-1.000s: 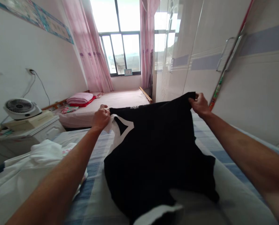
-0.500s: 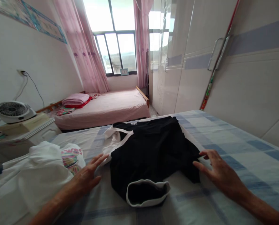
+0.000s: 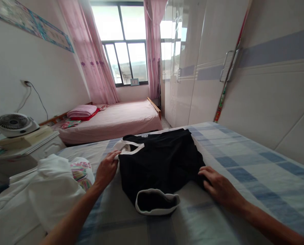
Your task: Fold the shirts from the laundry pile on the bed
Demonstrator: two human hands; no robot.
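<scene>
A black T-shirt with a white collar and a white-edged sleeve lies sideways on the checked bed sheet. Its collar points left, and the sleeve opening faces me. My left hand is at the collar end, fingers closed over the white edge by the shoulder. At the shirt's right edge, my right hand has its fingers bent and closed on the black cloth; the thumb is partly under the fingers. Beside my left forearm sits a heap of white clothing with a colourful print.
A pink-covered bed stands beyond, below the window. Along the right side runs a tall white wardrobe. A small fan rests on a box atop the white cabinet at the left.
My left hand has moved up and right onto the collar edge, its fingers now closed. The shirt's right side has come inward with my right hand, and the white cloth at the collar is drawn in.
</scene>
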